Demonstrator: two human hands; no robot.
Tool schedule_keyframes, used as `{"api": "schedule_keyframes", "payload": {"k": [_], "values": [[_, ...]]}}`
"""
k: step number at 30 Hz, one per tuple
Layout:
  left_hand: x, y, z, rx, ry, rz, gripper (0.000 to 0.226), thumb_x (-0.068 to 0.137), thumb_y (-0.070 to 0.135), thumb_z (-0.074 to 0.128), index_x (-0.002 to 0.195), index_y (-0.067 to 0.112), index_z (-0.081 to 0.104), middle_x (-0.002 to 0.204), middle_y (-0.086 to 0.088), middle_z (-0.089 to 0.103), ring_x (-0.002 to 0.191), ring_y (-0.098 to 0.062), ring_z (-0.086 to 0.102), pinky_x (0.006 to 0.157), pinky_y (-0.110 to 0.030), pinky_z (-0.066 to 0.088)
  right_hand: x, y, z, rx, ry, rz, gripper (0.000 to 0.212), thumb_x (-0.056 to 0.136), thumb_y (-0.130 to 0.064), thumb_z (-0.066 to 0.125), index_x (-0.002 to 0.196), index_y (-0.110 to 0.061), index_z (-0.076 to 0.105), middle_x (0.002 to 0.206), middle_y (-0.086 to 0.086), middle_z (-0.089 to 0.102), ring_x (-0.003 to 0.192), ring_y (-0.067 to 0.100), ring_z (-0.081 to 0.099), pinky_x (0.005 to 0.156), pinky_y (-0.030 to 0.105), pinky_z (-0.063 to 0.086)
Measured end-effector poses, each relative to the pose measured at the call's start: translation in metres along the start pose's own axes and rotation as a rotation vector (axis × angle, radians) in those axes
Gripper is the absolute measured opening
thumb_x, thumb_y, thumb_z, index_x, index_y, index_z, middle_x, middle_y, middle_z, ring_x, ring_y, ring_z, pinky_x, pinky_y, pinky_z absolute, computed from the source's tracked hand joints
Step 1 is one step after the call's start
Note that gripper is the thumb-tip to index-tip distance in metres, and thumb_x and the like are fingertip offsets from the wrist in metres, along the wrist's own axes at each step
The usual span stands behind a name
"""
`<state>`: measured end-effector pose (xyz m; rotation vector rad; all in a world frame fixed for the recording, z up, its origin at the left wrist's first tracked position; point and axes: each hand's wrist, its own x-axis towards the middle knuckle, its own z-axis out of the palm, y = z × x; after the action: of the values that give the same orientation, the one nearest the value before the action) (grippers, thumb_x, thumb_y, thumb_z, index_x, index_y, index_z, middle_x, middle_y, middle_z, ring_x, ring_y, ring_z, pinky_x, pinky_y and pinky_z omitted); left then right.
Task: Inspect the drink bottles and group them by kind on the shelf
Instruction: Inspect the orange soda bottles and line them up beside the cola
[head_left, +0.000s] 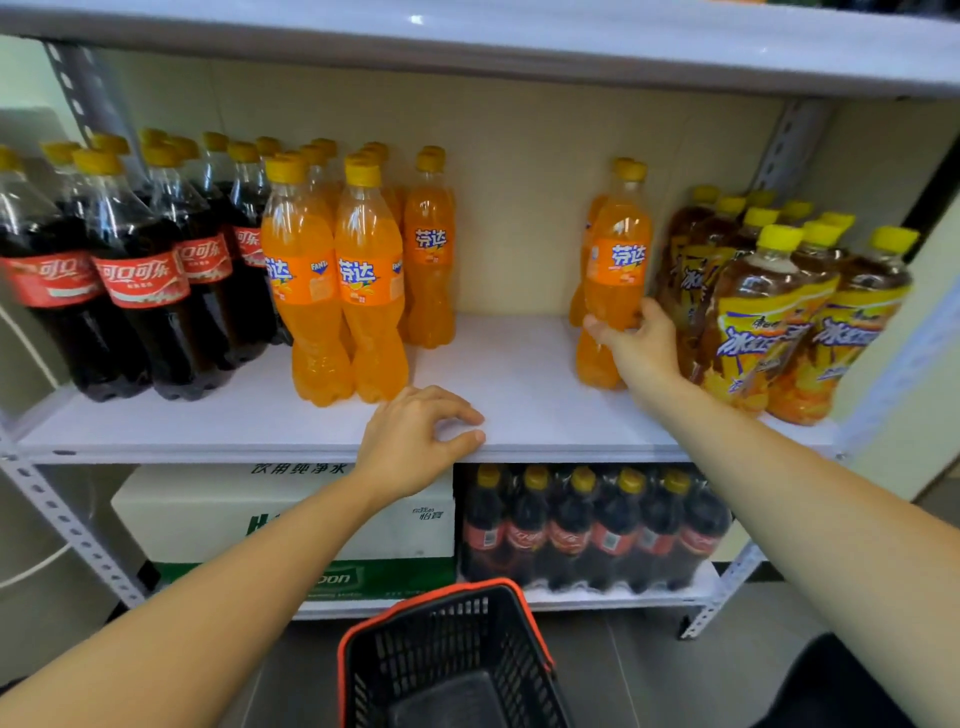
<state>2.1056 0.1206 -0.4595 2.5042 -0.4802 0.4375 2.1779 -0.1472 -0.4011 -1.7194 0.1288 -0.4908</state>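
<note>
Dark cola bottles (140, 270) with red labels fill the left of the white shelf (509, 374). Beside them stands a group of orange soda bottles (337, 270). At the right are several iced tea bottles (769, 312) with yellow labels. Between the tea and the gap, my right hand (636, 343) grips the lower half of an orange soda bottle (618, 260), lifted slightly off the shelf. Another orange bottle (584, 280) stands close behind it. My left hand (415, 441) rests on the shelf's front edge with loosely curled fingers, holding nothing.
A black basket with an orange rim (452, 660) sits on the floor below me. The lower shelf holds a white and green carton (291, 525) and a shrink-wrapped pack of cola (592, 530). Another shelf board (467, 47) hangs overhead. Grey uprights frame both sides.
</note>
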Motion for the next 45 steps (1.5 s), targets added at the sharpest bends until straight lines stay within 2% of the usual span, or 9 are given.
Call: {"api": "schedule_keyframes", "payload": {"k": [6,9,15,18,26,33,37,40,45], "values": [[0.006,0.015,-0.019,-0.335,-0.127,-0.111,0.012,0.089,0.021,0.077,0.101,0.019,0.079,0.110,0.002,0.076,0.106,-0.009,0.067,0.103,-0.038,0.049,-0.094,-0.023,-0.024,0.128,-0.170,0.015,0.031,0.087,-0.022,0.080,0.110,-0.027,0.060,0.113,0.000,0.073,0.103,0.019,0.071,0.090,0.042,0.058],[-0.002,0.035,-0.027,-0.528,-0.056,-0.156,0.012,0.091,0.020,0.075,0.103,0.022,0.077,0.106,0.006,0.075,0.091,0.005,0.066,0.091,-0.028,0.052,-0.136,-0.017,-0.031,0.171,-0.193,0.056,0.031,0.085,-0.025,0.083,0.107,-0.027,0.061,0.105,-0.004,0.076,0.096,0.016,0.073,0.085,0.039,0.059],[-0.022,0.084,-0.041,-0.958,-0.131,-0.196,0.043,0.091,0.033,0.071,0.132,0.028,0.060,0.123,0.004,0.072,0.110,-0.013,0.070,0.091,-0.030,0.059,-0.187,0.005,-0.031,0.165,-0.236,0.092,0.035,0.082,-0.018,0.085,0.106,-0.021,0.060,0.103,-0.003,0.076,0.094,0.016,0.074,0.085,0.039,0.059],[-0.034,0.093,-0.038,-0.969,-0.156,-0.152,0.063,0.080,0.037,0.081,0.136,0.026,0.054,0.123,0.002,0.070,0.105,-0.014,0.072,0.084,-0.031,0.060,-0.199,0.009,-0.027,0.144,-0.273,0.071,0.040,0.080,-0.017,0.086,0.109,-0.022,0.059,0.107,-0.002,0.075,0.098,0.013,0.073,0.087,0.036,0.059],[-0.044,0.084,-0.031,-0.840,-0.084,-0.149,0.068,0.060,0.038,0.089,0.120,0.027,0.058,0.104,0.000,0.069,0.077,-0.012,0.074,0.065,-0.024,0.058,-0.215,0.023,-0.017,0.143,-0.469,0.094,0.053,0.082,-0.020,0.085,0.123,-0.033,0.054,0.122,-0.008,0.071,0.110,0.004,0.069,0.089,0.025,0.058],[-0.043,0.058,-0.030,-0.964,-0.209,-0.197,0.053,0.076,0.026,0.085,0.123,0.024,0.062,0.115,-0.011,0.069,0.095,-0.023,0.075,0.072,-0.032,0.060,-0.211,0.022,-0.017,0.136,-0.631,0.147,0.054,0.089,-0.017,0.078,0.135,-0.030,0.051,0.122,-0.004,0.072,0.107,0.010,0.071,0.085,0.030,0.060],[-0.043,0.049,-0.028,-1.151,-0.298,-0.230,0.049,0.082,0.017,0.075,0.128,0.015,0.058,0.116,-0.012,0.073,0.102,-0.028,0.072,0.080,-0.042,0.060,-0.213,0.025,-0.014,0.141,-0.568,0.103,0.056,0.085,-0.012,0.082,0.130,-0.025,0.051,0.118,0.002,0.073,0.104,0.014,0.073,0.087,0.032,0.060],[-0.042,0.053,-0.027,-1.076,-0.287,-0.230,0.059,0.074,0.034,0.082,0.127,0.019,0.060,0.119,-0.007,0.073,0.106,-0.028,0.072,0.084,-0.044,0.061,-0.216,0.026,-0.012,0.114,-0.495,0.059,0.057,0.079,-0.019,0.088,0.123,-0.028,0.052,0.111,-0.001,0.074,0.099,0.015,0.073,0.086,0.033,0.061],[-0.040,0.058,-0.030,-0.998,-0.213,-0.224,0.053,0.068,0.044,0.085,0.114,0.021,0.069,0.110,-0.005,0.075,0.095,-0.024,0.074,0.073,-0.036,0.059,-0.218,0.025,-0.011,0.016,-0.492,0.052,0.061,0.075,-0.032,0.091,0.121,-0.033,0.051,0.110,-0.008,0.072,0.098,0.009,0.072,0.084,0.030,0.060]]}}
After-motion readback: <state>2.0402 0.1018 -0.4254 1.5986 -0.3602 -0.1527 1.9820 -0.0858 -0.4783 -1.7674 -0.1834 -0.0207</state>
